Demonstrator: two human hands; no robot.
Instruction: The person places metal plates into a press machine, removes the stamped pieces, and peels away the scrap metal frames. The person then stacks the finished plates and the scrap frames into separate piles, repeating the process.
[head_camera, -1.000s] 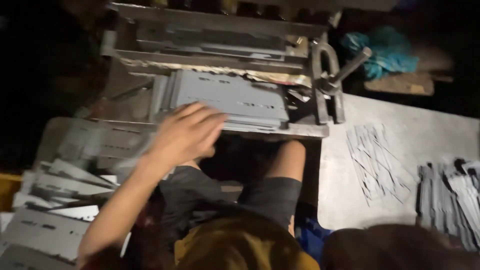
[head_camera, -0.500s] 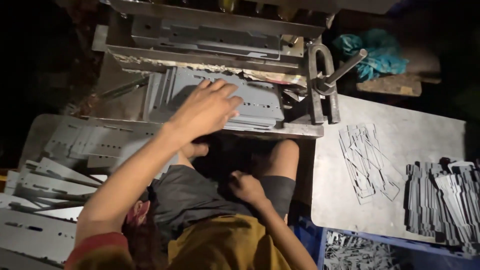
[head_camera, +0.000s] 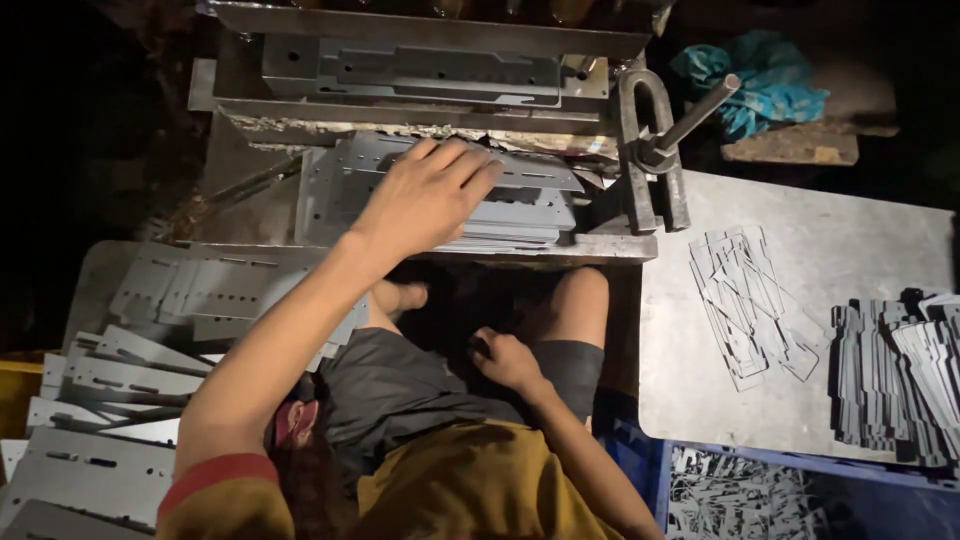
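My left hand (head_camera: 425, 195) reaches forward and lies palm down, fingers spread, on a stack of grey punched metal plates (head_camera: 520, 205) that sits on the bed of a metal press (head_camera: 430, 60). My right hand (head_camera: 505, 358) rests low on my right thigh, fingers loosely curled, and it holds nothing. My knees and dark shorts fill the space under the press edge.
A heap of grey punched plates (head_camera: 150, 330) lies at my left. At right, a steel table (head_camera: 880, 250) carries thin cut-out strips (head_camera: 745, 300) and a row of stacked blanks (head_camera: 900, 370). A blue crate (head_camera: 760, 490) of scrap sits below it. A press lever (head_camera: 690, 115) juts out.
My left hand has slid farther forward and right across the plate stack. My right hand has come into view and settled on my thigh. The view has shifted slightly left.
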